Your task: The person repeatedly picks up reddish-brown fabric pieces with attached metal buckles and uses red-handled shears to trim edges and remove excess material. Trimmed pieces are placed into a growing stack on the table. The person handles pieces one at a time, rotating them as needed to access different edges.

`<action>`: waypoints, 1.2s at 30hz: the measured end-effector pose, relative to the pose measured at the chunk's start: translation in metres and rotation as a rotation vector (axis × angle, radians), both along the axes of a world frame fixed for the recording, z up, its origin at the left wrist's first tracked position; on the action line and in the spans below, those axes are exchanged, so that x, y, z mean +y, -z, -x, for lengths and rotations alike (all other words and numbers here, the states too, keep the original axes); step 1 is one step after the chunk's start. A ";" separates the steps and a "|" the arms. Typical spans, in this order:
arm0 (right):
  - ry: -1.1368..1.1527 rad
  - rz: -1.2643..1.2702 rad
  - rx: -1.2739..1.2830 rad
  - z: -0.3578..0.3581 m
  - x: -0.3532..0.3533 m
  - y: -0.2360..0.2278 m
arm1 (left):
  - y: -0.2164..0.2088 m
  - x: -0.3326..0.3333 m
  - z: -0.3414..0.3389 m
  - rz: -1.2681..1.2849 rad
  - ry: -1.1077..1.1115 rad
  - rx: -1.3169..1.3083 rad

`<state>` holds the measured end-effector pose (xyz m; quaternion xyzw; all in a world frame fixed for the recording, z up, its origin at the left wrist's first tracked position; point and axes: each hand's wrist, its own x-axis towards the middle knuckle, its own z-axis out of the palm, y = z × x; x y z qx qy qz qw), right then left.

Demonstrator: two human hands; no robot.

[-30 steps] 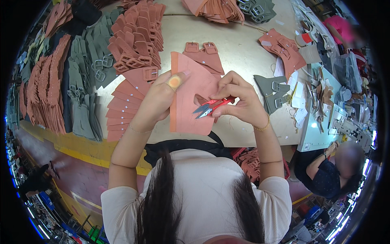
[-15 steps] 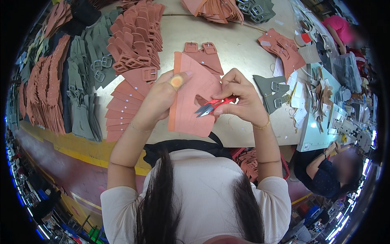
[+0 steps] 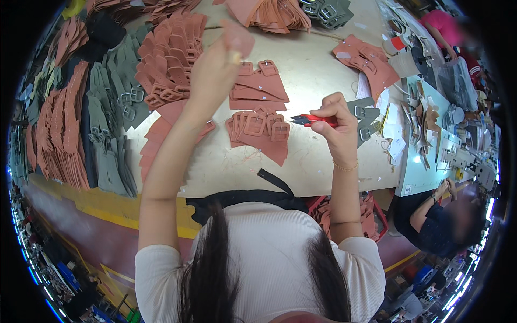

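My left hand (image 3: 214, 67) is raised over the far part of the table, left of centre. Motion smears its fingers and a pinkish patch at their tips, so I cannot tell whether it holds anything. My right hand (image 3: 338, 123) grips red-handled thread snips (image 3: 316, 120), their dark pointed blades aimed left. Just left of the blade tips lies a small stack of salmon leather pieces with covered buckles (image 3: 259, 132). Behind it are more salmon buckle pieces (image 3: 259, 89). A fan of salmon panels (image 3: 156, 141) is partly hidden by my left forearm.
Salmon straps (image 3: 175, 59) and grey-green buckle straps (image 3: 110, 124) are piled at left. Another salmon stack (image 3: 269, 13) stands at the far edge. Grey-green pieces (image 3: 365, 119) and paper tags (image 3: 395, 129) lie at right. A co-worker (image 3: 431, 220) sits beside a sewing machine (image 3: 458, 159).
The salmon panel has left the space between my hands, uncovering the buckle stack. My left hand has swung away toward the far side. My right hand, still holding the snips, has shifted slightly right.
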<state>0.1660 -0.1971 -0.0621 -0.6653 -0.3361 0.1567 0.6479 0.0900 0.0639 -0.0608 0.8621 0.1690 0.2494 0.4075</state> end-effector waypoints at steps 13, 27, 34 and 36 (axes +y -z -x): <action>0.191 -0.094 0.305 -0.001 -0.051 0.026 | 0.127 -0.043 -0.056 -0.627 0.220 0.465; 0.016 -0.056 0.397 0.030 -0.003 0.055 | 0.091 -0.070 0.083 -0.551 0.188 0.205; 0.069 0.299 -0.126 0.050 -0.003 0.044 | 0.096 -0.075 0.086 -0.412 0.308 0.120; 0.089 0.295 -0.131 0.055 -0.003 0.042 | 0.094 -0.075 0.084 -0.431 0.253 0.092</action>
